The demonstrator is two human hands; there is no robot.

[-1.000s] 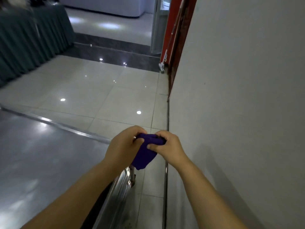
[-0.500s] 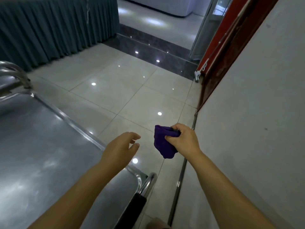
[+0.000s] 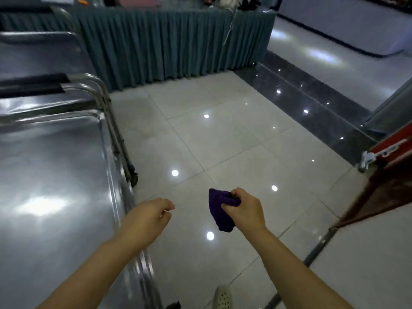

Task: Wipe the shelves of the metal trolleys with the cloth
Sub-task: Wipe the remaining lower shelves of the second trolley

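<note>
A head-camera view looks down over two bare forearms in a tiled room. Motion blur softens most edges. The nearest metal trolley [image 3: 55,186] is cut off at the left and bottom edges, so only its shiny top shelf and raised rim show. A second trolley [image 3: 40,54] beyond it is also cropped and harder to read. The items on the far table with the teal pleated skirt [image 3: 178,45] are too blurred to name. A pale perforated shoe [image 3: 221,296] pokes in at the bottom edge, mostly hidden.

The right hand [image 3: 243,208] grips the bunched purple cloth [image 3: 219,210], fingers curled around its top. The cloth hangs in the air above the floor tiles [image 3: 223,141], to the right of the nearest trolley and not touching it. The left hand [image 3: 149,216] holds nothing; its fingers are loosely curled, hovering over the trolley's right rim.

A second ago both hands held the cloth together. Half a second ago the left hand had already let go, and the hands are now further apart. The view has also swung left: the pale wall [image 3: 379,253] now fills far less of the right side, and the trolley handles have come into sight.

Counted: two hands, one cloth, two trolleys, two black handle grips [image 3: 33,85], one shoe.
</note>
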